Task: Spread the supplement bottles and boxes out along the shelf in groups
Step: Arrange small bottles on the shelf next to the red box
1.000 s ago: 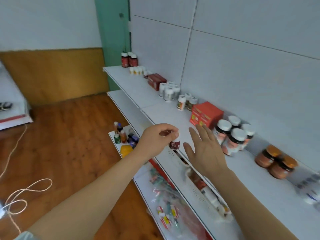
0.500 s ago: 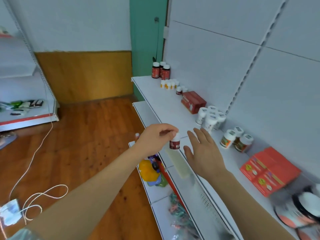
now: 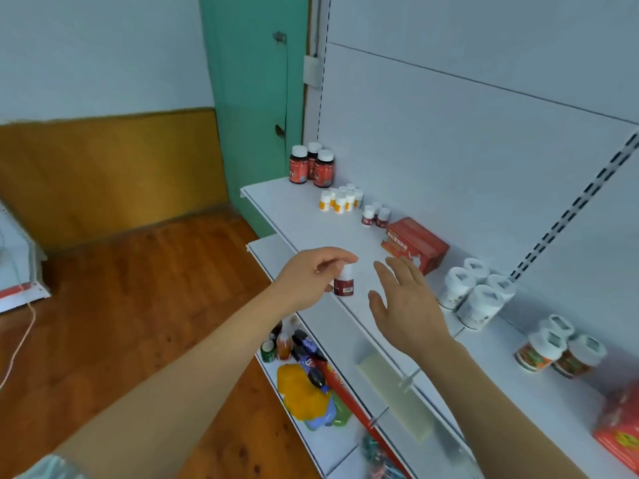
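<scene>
Fingers (image 3: 340, 260) of left hand (image 3: 307, 278) pinch small red bottle (image 3: 344, 282) by its cap above shelf (image 3: 311, 229) front edge; right hand (image 3: 408, 305) open, fingers spread, empty.

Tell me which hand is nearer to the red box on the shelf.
Right. The right hand hovers open just in front of the red box, fingertips close to it; the left hand is farther left, pinching a small dark bottle.
</scene>
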Demonstrator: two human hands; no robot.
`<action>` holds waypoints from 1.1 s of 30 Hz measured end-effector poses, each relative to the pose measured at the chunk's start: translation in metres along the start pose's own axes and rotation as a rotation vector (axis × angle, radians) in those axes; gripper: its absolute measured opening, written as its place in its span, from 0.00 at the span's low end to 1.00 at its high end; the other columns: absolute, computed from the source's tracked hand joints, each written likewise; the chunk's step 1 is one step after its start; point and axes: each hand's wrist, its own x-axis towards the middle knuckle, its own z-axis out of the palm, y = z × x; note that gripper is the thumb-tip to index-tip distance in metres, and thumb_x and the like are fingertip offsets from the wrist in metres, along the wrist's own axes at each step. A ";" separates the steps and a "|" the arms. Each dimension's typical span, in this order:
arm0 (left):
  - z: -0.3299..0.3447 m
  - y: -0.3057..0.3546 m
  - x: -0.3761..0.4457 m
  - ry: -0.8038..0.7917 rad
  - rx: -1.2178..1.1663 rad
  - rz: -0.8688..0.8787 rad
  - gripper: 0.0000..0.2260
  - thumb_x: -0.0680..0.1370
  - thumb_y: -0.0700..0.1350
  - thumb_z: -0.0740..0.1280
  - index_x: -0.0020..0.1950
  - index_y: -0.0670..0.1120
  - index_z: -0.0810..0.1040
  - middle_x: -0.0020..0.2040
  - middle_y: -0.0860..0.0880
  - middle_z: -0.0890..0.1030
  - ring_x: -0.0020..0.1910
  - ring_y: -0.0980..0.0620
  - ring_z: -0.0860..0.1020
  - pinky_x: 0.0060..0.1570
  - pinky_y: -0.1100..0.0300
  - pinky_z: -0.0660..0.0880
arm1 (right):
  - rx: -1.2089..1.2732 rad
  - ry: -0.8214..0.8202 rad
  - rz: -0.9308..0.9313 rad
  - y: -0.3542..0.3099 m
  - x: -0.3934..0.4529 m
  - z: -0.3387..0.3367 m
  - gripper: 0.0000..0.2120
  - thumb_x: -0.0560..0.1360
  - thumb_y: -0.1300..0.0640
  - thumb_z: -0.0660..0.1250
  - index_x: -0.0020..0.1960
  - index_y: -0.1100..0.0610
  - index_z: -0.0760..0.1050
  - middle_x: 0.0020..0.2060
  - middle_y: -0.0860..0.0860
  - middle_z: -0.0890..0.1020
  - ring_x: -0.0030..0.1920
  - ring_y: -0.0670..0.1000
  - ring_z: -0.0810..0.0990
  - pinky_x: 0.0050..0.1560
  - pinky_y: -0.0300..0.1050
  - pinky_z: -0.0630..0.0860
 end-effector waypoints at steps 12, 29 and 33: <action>-0.038 -0.058 0.181 -0.087 0.106 0.008 0.07 0.77 0.50 0.71 0.54 0.54 0.83 0.49 0.57 0.83 0.46 0.58 0.82 0.50 0.59 0.81 | -0.005 0.046 0.089 0.034 0.144 0.054 0.24 0.76 0.55 0.67 0.70 0.62 0.71 0.66 0.61 0.75 0.69 0.64 0.69 0.70 0.59 0.68; 0.004 -0.090 0.347 -0.442 0.353 0.459 0.04 0.76 0.47 0.69 0.43 0.49 0.83 0.43 0.52 0.81 0.44 0.53 0.78 0.45 0.52 0.75 | -0.104 0.108 0.535 0.062 0.200 0.101 0.19 0.76 0.52 0.59 0.60 0.62 0.76 0.59 0.58 0.78 0.67 0.63 0.71 0.69 0.57 0.69; 0.021 -0.107 0.373 -0.444 0.415 0.589 0.06 0.74 0.52 0.67 0.39 0.54 0.80 0.39 0.56 0.82 0.47 0.53 0.75 0.48 0.52 0.75 | -0.111 0.117 0.636 0.050 0.202 0.111 0.22 0.76 0.51 0.57 0.63 0.61 0.75 0.62 0.58 0.77 0.68 0.63 0.70 0.68 0.59 0.69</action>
